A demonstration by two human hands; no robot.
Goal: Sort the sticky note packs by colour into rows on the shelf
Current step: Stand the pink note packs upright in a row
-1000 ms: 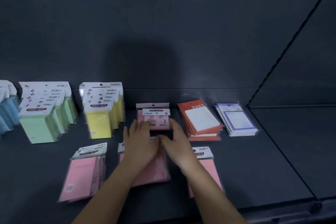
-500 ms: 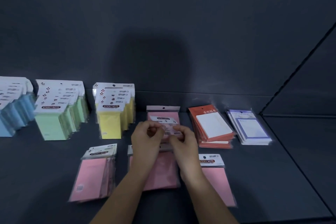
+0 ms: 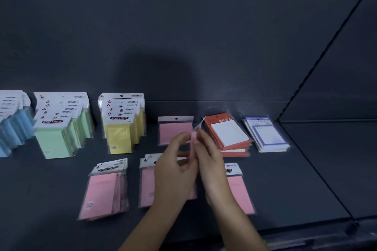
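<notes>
My left hand (image 3: 175, 167) and my right hand (image 3: 212, 161) together hold a pink sticky note pack (image 3: 193, 144) edge-on above the shelf, fingers pinching it from both sides. Behind it another pink pack (image 3: 173, 130) lies flat near the back wall. In front lie three more lots of pink packs: a small pile at the left (image 3: 104, 191), one under my left hand (image 3: 146, 187), one under my right wrist (image 3: 238, 191). Along the back stand rows of blue packs (image 3: 12, 126), green packs (image 3: 59, 128) and yellow packs (image 3: 122, 124).
A stack of orange-red packs with white fronts (image 3: 228, 134) and a stack of purple-framed packs (image 3: 265, 134) lie right of the pink ones. The dark shelf (image 3: 295, 179) ends at a seam on the right and at its front edge below.
The hands lifted the front pink pack off the back pink pack and turned it from flat to edge-on. The camera view shifted a little to the left.
</notes>
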